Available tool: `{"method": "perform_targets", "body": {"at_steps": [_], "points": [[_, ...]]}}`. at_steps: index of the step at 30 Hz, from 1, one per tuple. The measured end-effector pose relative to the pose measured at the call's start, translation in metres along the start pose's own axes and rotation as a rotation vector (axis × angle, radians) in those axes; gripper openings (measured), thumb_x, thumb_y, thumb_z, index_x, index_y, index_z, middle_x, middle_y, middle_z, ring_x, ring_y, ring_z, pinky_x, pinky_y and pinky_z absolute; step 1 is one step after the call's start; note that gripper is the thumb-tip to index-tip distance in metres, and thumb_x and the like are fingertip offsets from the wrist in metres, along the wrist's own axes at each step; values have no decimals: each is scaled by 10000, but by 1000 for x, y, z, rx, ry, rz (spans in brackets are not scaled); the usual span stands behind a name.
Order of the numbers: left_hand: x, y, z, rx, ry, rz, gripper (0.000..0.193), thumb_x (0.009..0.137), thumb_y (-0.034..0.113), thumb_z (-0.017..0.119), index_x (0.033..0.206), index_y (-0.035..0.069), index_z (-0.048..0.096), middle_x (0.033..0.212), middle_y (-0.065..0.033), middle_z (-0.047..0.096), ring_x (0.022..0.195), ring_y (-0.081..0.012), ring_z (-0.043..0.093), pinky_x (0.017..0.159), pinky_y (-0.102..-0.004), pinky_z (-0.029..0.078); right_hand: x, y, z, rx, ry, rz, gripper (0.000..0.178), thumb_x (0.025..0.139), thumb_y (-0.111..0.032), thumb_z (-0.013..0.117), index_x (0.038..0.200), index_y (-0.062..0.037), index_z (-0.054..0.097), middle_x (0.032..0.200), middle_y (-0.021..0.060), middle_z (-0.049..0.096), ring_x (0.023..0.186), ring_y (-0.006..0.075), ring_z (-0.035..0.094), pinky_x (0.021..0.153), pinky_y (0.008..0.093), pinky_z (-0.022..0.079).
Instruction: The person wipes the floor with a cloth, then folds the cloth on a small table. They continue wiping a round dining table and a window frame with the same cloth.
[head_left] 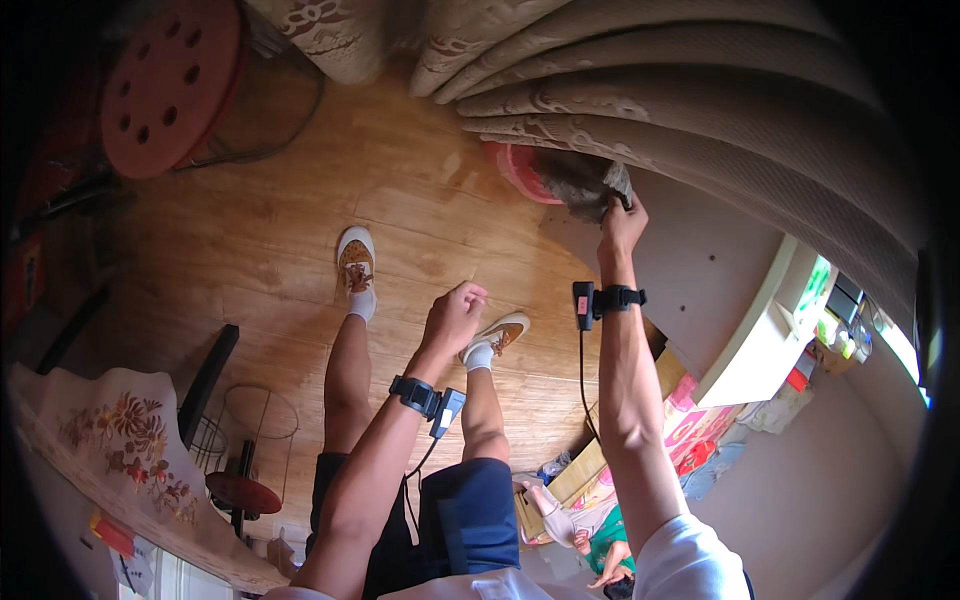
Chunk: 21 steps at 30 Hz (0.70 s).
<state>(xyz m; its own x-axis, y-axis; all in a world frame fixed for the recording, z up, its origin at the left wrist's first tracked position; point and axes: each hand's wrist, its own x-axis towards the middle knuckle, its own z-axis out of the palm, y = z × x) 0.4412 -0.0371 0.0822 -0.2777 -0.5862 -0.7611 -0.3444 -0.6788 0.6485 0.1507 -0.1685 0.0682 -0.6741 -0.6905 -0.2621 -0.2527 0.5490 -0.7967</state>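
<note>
My right hand (625,222) reaches out to the far right and grips the edge of a dark, thin, crumpled plastic bag (578,190). The bag hangs at a pink-red round container (518,170), which is partly covered by the bag and the curtain. Above the wooden floor, in front of my body, my left hand (457,318) is closed with its fingers curled in, and nothing shows in it. Both wrists wear black straps with small boxes and cables.
Patterned curtains (680,100) hang at the far right, over a pale cabinet (740,330). A red stool (172,85) with round holes stands far left. A flowered cloth (120,430) covers furniture at near left. Another person (604,545) in green is at the lower edge.
</note>
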Motion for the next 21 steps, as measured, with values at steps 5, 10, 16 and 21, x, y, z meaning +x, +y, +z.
{"method": "perform_targets", "body": {"at_steps": [5, 10, 16, 21], "points": [[-20, 30, 6, 4, 130, 106, 259, 1025, 169, 592, 1243, 34, 632, 1106, -126, 735, 1032, -224, 704, 905, -360, 551, -70, -58, -51, 200, -176, 16, 201, 959, -12, 618, 1130, -3, 724, 834, -31, 651, 615, 39, 484, 500, 250, 382], [-75, 80, 9, -133, 237, 159, 569, 1054, 405, 591, 1449, 3, 508, 1444, -215, 592, 1356, -322, 556, 1131, -409, 426, -138, -148, -150, 270, -524, 47, 237, 947, -11, 616, 1154, -16, 730, 989, -41, 706, 905, 55, 586, 823, 246, 476], [-211, 189, 21, -503, 32, 50, 724, 1022, 608, 569, 1533, 104, 477, 1588, -63, 472, 1461, -224, 408, 1186, -389, 331, -197, -249, -298, 495, -775, 129, 282, 965, -32, 642, 1242, -20, 698, 1144, 16, 725, 1032, 103, 642, 950, 281, 502], [-275, 243, 57, -824, -316, 263, 593, 1042, 539, 583, 1407, 71, 586, 1425, -65, 629, 1314, -222, 551, 1159, -420, 370, -213, -295, -377, 697, -943, 251, 283, 1000, -79, 629, 1269, 5, 643, 1153, 56, 717, 1027, 132, 673, 929, 309, 545]]}}
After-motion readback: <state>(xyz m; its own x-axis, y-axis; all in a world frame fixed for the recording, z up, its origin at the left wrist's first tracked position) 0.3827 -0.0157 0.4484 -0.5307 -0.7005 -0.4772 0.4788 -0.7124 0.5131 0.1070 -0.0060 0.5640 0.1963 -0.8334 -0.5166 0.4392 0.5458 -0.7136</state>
